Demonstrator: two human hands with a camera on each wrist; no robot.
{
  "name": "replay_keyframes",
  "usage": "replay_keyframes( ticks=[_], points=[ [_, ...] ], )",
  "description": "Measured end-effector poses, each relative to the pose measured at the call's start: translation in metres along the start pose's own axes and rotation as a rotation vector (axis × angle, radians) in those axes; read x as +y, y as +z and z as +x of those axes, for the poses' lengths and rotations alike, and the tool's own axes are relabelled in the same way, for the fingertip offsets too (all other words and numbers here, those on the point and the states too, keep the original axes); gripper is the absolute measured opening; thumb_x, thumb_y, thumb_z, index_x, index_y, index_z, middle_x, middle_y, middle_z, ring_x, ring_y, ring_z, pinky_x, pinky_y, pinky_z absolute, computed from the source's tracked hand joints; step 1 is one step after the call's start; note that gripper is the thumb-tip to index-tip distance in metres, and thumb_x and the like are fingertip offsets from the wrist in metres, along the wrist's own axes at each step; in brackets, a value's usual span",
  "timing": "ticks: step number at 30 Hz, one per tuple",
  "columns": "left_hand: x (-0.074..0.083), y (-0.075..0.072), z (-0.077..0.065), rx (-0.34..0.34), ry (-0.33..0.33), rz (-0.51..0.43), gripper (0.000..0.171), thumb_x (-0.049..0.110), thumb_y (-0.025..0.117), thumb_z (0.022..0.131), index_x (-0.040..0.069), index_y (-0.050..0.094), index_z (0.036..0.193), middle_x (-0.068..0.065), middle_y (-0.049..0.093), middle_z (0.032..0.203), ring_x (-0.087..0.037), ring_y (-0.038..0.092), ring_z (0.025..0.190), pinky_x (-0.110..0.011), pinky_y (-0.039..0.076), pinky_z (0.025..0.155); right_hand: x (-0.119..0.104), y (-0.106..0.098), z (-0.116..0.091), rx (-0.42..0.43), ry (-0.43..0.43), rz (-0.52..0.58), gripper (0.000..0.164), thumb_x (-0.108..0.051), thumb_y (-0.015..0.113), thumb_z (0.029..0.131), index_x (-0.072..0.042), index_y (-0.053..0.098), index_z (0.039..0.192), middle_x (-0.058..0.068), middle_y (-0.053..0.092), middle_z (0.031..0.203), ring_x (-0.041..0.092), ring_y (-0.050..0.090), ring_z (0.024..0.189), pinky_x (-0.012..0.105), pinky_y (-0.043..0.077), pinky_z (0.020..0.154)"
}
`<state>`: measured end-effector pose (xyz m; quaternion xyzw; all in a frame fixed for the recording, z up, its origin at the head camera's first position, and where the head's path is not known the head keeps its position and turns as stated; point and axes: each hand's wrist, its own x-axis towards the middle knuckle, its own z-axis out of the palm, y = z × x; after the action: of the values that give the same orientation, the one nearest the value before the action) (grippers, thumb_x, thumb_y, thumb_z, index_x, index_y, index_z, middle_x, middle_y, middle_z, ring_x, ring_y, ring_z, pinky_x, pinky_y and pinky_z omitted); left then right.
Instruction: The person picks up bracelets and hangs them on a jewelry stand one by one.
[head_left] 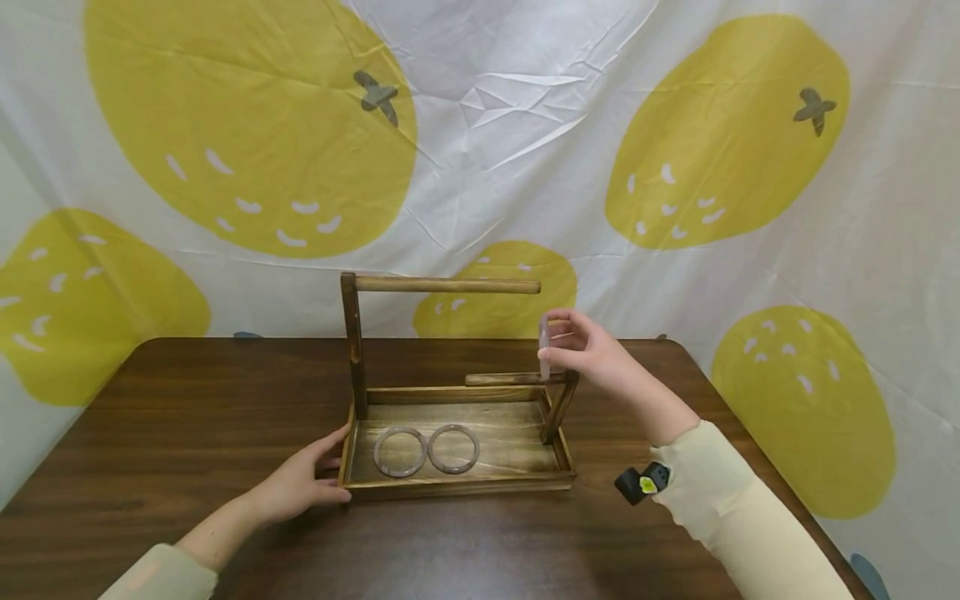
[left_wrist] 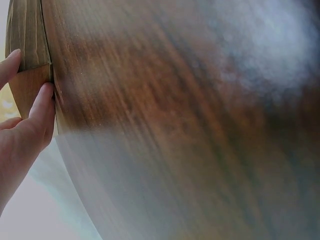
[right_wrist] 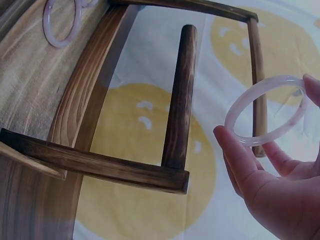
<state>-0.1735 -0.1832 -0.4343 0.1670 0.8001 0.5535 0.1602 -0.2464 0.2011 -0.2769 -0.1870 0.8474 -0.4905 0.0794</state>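
Between thumb and fingers, my right hand (head_left: 592, 350) pinches a pale pinkish bangle (head_left: 544, 346), held upright near the stand's right side. The right wrist view shows this glossy bangle (right_wrist: 239, 112) as a full ring, apart from the bars. My left hand (head_left: 303, 475) touches the left end of a wooden tray stand (head_left: 465, 485), its thumb by the front corner; in the left wrist view the fingertips (left_wrist: 44, 97) lie against the wood. Inside the tray are two similar bangles, a left one (head_left: 377, 462) and a right one (head_left: 476, 454), lying flat side by side.
A tall left post carries an upper bar (head_left: 450, 285) reaching right. From a shorter right post (head_left: 558, 412), a lower bar (head_left: 495, 380) reaches left. The stand sits on a dark wooden table (head_left: 210, 417); a fruit-printed cloth (head_left: 525, 167) hangs behind.
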Motion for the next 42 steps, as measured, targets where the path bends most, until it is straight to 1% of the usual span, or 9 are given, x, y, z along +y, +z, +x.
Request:
replay_keyframes(
  ticks=[5, 12, 17, 21, 27, 31, 34, 37, 42],
  points=[
    [-0.001, -0.001, 0.001, -0.007, 0.014, 0.010, 0.095, 0.007, 0.072, 0.079, -0.009, 0.007, 0.146, -0.042, 0.012, 0.144, -0.054, 0.037, 0.124, -0.037, 0.053, 0.093, 0.000, -0.005, 0.005, 0.036, 0.002, 0.051, 0.056, -0.010, 0.058, 0.090, 0.000, 0.032, 0.139, 0.025, 0.041, 0.133, 0.037, 0.043, 0.124, 0.044, 0.043, 0.102],
    [0.000, -0.001, 0.002, -0.001, 0.005, 0.010, 0.096, 0.007, 0.073, 0.079, -0.008, 0.008, 0.147, -0.041, 0.011, 0.145, -0.053, 0.037, 0.124, -0.038, 0.053, 0.093, 0.001, -0.011, 0.011, 0.053, -0.006, 0.065, 0.056, -0.010, 0.056, 0.090, 0.003, 0.030, 0.138, 0.027, 0.040, 0.135, 0.039, 0.041, 0.125, 0.049, 0.038, 0.107],
    [0.002, -0.001, 0.001, -0.002, 0.003, 0.001, 0.096, 0.006, 0.073, 0.078, -0.009, 0.008, 0.146, -0.040, 0.006, 0.147, -0.054, 0.037, 0.125, -0.038, 0.053, 0.093, -0.001, -0.013, 0.016, 0.065, -0.002, 0.090, 0.057, -0.010, 0.055, 0.091, 0.001, 0.028, 0.140, 0.027, 0.040, 0.134, 0.034, 0.044, 0.122, 0.047, 0.041, 0.104],
    [0.001, -0.002, 0.001, -0.010, 0.014, 0.002, 0.097, 0.007, 0.074, 0.078, -0.010, 0.007, 0.146, -0.041, 0.005, 0.146, -0.055, 0.037, 0.124, -0.035, 0.054, 0.092, -0.004, -0.015, 0.020, 0.076, -0.002, 0.105, 0.057, -0.008, 0.054, 0.090, 0.000, 0.028, 0.141, 0.025, 0.040, 0.133, 0.032, 0.045, 0.120, 0.047, 0.044, 0.102],
    [0.000, -0.002, 0.002, -0.015, 0.013, -0.003, 0.097, 0.007, 0.073, 0.078, -0.010, 0.006, 0.146, -0.042, 0.006, 0.146, -0.054, 0.037, 0.124, -0.035, 0.054, 0.092, -0.007, -0.018, 0.026, 0.078, -0.002, 0.094, 0.059, -0.009, 0.056, 0.089, -0.001, 0.029, 0.141, 0.026, 0.040, 0.136, 0.037, 0.041, 0.126, 0.043, 0.043, 0.102],
    [-0.002, -0.002, 0.002, -0.016, 0.009, -0.007, 0.097, 0.007, 0.073, 0.079, -0.009, 0.006, 0.147, -0.041, 0.007, 0.146, -0.054, 0.037, 0.125, -0.035, 0.054, 0.092, -0.008, -0.018, 0.030, 0.074, 0.008, 0.094, 0.061, -0.010, 0.056, 0.089, -0.004, 0.027, 0.143, 0.026, 0.038, 0.139, 0.037, 0.039, 0.129, 0.048, 0.040, 0.105],
    [-0.003, -0.001, 0.002, -0.020, 0.004, -0.005, 0.097, 0.008, 0.073, 0.079, -0.008, 0.005, 0.147, -0.041, 0.007, 0.146, -0.053, 0.036, 0.125, -0.036, 0.054, 0.093, -0.009, -0.019, 0.033, 0.077, 0.017, 0.097, 0.065, -0.011, 0.056, 0.089, -0.005, 0.023, 0.145, 0.026, 0.035, 0.140, 0.037, 0.038, 0.130, 0.049, 0.039, 0.105],
    [-0.004, -0.001, 0.002, -0.019, 0.002, -0.005, 0.096, 0.007, 0.072, 0.080, -0.008, 0.005, 0.147, -0.040, 0.006, 0.146, -0.053, 0.036, 0.125, -0.036, 0.054, 0.093, -0.009, -0.018, 0.037, 0.089, 0.011, 0.102, 0.067, -0.009, 0.056, 0.089, -0.004, 0.020, 0.145, 0.026, 0.034, 0.139, 0.038, 0.038, 0.129, 0.047, 0.039, 0.105],
    [-0.003, -0.001, 0.001, -0.016, 0.004, -0.002, 0.096, 0.007, 0.072, 0.079, -0.008, 0.006, 0.147, -0.040, 0.005, 0.146, -0.054, 0.036, 0.125, -0.036, 0.054, 0.093, -0.008, -0.018, 0.043, 0.098, -0.013, 0.102, 0.062, -0.005, 0.057, 0.087, 0.000, 0.027, 0.141, 0.027, 0.036, 0.137, 0.039, 0.040, 0.127, 0.048, 0.039, 0.106]
  ],
)
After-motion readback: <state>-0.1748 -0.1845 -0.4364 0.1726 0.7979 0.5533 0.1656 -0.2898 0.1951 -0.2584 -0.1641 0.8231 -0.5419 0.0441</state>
